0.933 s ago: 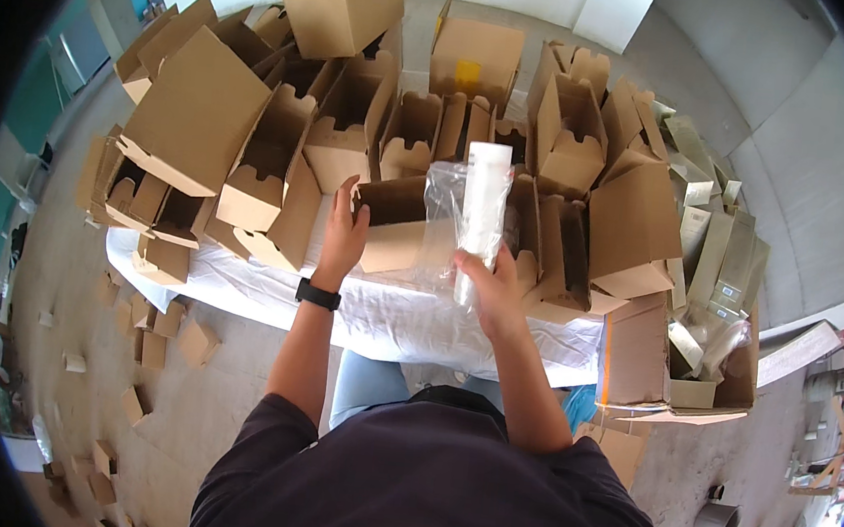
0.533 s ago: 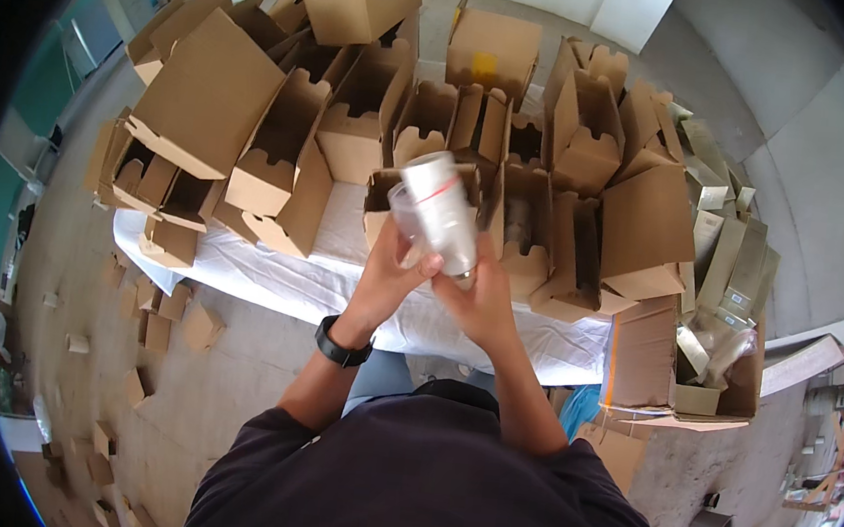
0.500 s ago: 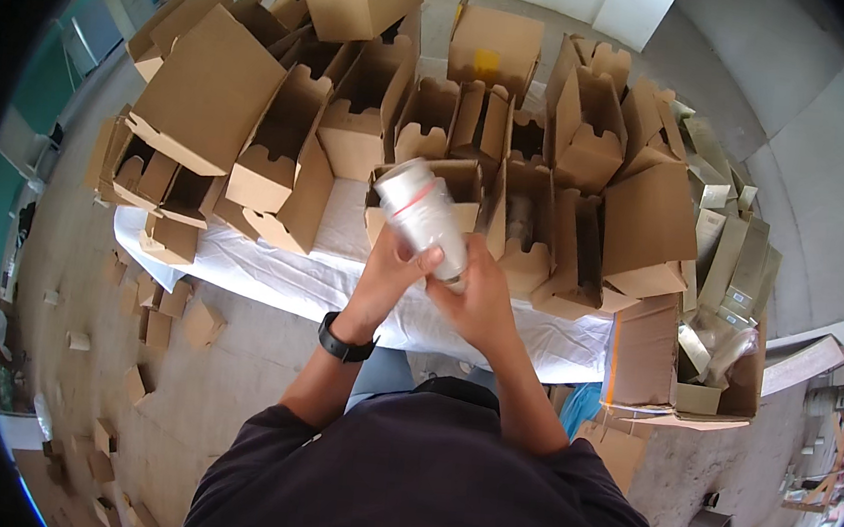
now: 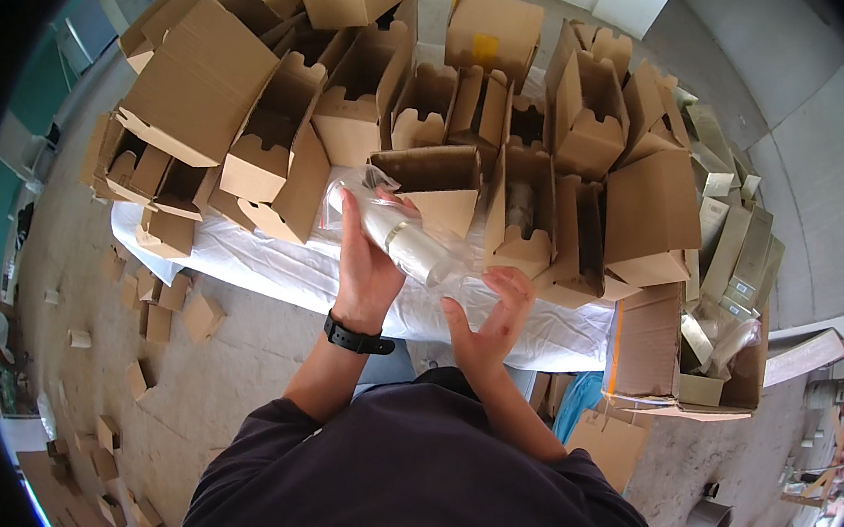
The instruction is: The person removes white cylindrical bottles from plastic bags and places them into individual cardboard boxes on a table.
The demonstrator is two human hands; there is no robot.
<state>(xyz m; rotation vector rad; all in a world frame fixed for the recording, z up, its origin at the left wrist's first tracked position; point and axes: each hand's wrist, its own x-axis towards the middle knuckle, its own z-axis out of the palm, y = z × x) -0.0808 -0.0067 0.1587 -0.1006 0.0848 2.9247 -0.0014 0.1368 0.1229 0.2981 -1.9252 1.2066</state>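
Observation:
My left hand (image 4: 369, 277), with a black watch on its wrist, grips a silvery cylinder (image 4: 406, 243) wrapped in a transparent plastic bag. The cylinder lies slanted across my palm and fingers, one end toward the upper left and the other toward my right hand (image 4: 493, 328). That right hand is open, thumb and fingers apart, just by the cylinder's lower right end. Whether its fingertips touch the plastic I cannot tell. Just behind the cylinder stands an open cardboard box (image 4: 437, 202).
Open cardboard boxes stand crowded on a table covered with a white cloth (image 4: 271, 272). At the right, a large carton (image 4: 650, 349) holds several long pale boxes and a plastic-wrapped item. Small brown boxes (image 4: 205, 316) lie on the floor at the left.
The cylinder has swung from steeply upright to a flatter slant, its upper end going left and down. My right hand has let go of it and opened, shifting slightly right and down.

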